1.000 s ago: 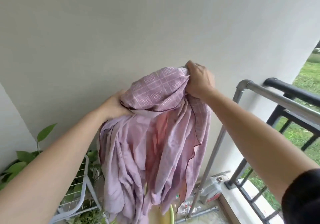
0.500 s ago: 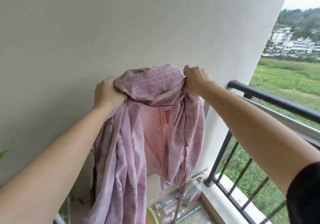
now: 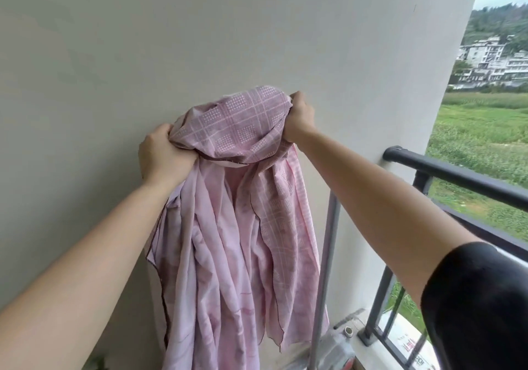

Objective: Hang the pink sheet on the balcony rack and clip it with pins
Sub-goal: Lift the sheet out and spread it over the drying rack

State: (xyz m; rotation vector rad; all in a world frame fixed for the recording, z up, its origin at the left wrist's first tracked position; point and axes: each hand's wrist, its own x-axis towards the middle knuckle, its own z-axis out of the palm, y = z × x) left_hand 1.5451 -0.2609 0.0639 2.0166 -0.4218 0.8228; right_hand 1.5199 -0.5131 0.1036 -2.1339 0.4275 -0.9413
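The pink checked sheet (image 3: 234, 227) hangs bunched in front of the white wall, its folds dropping below the frame's lower edge. My left hand (image 3: 163, 155) grips the bunched top edge at its left. My right hand (image 3: 298, 118) grips the top edge at its right, a little higher. A grey metal upright of the rack (image 3: 328, 255) stands just right of the hanging sheet, partly hidden by my right forearm. The rack's top bar and any pins are out of view.
A black balcony railing (image 3: 457, 175) runs along the right side, with a green field and white buildings beyond. A plastic jug (image 3: 340, 347) sits on the floor by the rack's foot. The white wall (image 3: 200, 41) fills the view ahead.
Both hands have lifted the sheet higher and spread slightly apart. The view has swung to the right, so the plants and the white wire shelf at the lower left are gone.
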